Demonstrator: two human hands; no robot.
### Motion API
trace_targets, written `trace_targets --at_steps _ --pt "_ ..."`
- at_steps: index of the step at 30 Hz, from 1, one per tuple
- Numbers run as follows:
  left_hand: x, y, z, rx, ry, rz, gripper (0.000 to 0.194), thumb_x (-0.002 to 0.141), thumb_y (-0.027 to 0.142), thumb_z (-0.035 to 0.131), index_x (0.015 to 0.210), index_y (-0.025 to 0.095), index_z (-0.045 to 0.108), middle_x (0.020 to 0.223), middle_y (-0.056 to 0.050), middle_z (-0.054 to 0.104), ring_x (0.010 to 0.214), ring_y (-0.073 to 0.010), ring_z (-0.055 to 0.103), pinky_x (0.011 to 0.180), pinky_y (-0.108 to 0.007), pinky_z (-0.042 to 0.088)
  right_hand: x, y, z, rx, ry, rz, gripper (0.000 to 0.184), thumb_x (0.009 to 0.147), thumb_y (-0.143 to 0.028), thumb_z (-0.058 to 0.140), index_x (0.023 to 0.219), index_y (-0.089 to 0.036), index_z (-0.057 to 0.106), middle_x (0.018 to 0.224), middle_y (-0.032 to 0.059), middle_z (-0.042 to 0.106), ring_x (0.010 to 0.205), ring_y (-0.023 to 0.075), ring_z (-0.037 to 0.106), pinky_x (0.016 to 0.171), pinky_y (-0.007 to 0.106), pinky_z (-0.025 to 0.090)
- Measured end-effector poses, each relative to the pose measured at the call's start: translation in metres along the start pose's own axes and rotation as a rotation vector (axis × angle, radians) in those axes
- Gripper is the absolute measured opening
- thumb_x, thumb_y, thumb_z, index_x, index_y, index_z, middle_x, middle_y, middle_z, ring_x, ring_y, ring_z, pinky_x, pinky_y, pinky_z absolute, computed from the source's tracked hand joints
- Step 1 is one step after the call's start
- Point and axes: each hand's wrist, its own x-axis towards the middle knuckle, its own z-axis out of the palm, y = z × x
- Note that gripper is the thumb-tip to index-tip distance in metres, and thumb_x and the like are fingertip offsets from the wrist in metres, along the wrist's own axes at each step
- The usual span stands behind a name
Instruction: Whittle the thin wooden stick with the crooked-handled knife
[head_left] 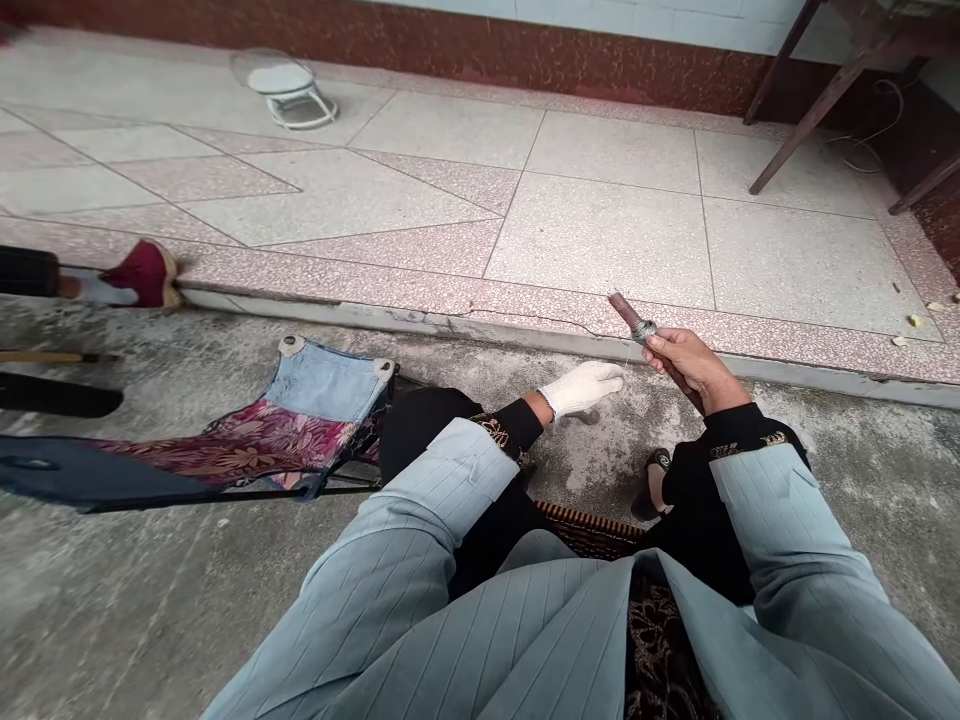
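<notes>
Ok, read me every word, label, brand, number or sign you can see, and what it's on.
No readable text.
Brown stick wound with silvery wire, in the right hand: no lettering visible.
White knitted glove on the left hand: none visible.
Gold-patterned black cuffs: ornament, no words I can make out.

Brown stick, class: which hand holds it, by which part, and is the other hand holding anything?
The right hand grips the brown stick just below its grey coil. Whether the gloved left hand pinches anything cannot be told.
</notes>
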Motion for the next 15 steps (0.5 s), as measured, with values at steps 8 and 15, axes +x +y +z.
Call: trace_targets --at_steps 8,15 --pt "-0.001 -0.004 0.013 0.466 -0.115 0.111 0.032 0.097 0.036 0.038 0.099 0.019 0.065 0.090 -0.005 0.067 0.077 -0.0184 0.058 0.065 -0.028 0.035 0.012 0.013 0.000 -0.857 0.231 0.083 0.027 0.086 -0.041 0.063 0.090 -0.015 0.068 0.073 0.0060 0.065 0.065 0.0168 0.057 0.057 0.027 0.036" --pt "-0.004 0.001 0.009 0.516 -0.179 0.173 0.032 0.098 0.036 0.040 0.103 0.022 0.067 0.089 -0.005 0.068 0.077 -0.0178 0.059 0.062 -0.027 0.032 0.012 0.012 0.003 -1.408 -0.192 0.227 0.032 0.091 -0.040 0.057 0.097 -0.012 0.071 0.105 0.0193 0.070 0.092 0.0272 0.064 0.065 0.031 0.039"
